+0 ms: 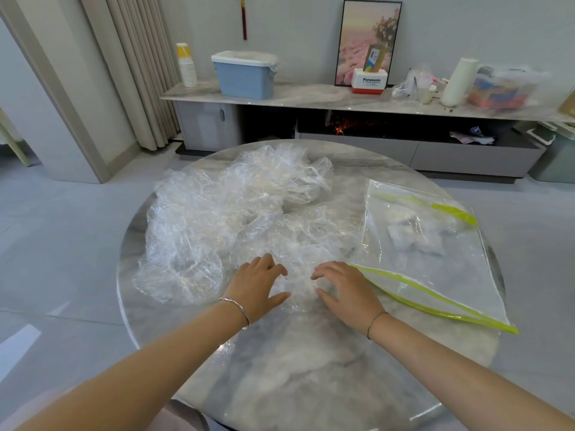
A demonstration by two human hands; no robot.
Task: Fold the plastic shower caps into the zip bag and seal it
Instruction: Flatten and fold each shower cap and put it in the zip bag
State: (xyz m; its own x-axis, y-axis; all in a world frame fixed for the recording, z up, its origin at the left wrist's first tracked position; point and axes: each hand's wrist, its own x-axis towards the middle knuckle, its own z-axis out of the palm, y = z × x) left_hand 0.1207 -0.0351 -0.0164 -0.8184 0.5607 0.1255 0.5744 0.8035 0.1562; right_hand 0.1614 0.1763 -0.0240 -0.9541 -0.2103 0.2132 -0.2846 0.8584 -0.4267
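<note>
At centre frame, a left hand (258, 284) and right hand (345, 290), fingers loosely spread, press a crumpled shower cap (300, 286) onto the marble table (311, 384), the zip bag (435, 244) lying unsealed at right.

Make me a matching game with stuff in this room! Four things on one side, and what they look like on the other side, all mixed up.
Things:
1. caps
2. zip bag
3. bin
4. picture

Looks:
A. pink, in a black frame
B. clear, with yellow-green strips
C. a crumpled clear heap
D. blue with a white lid

Pairs: 1-C, 2-B, 3-D, 4-A
</note>
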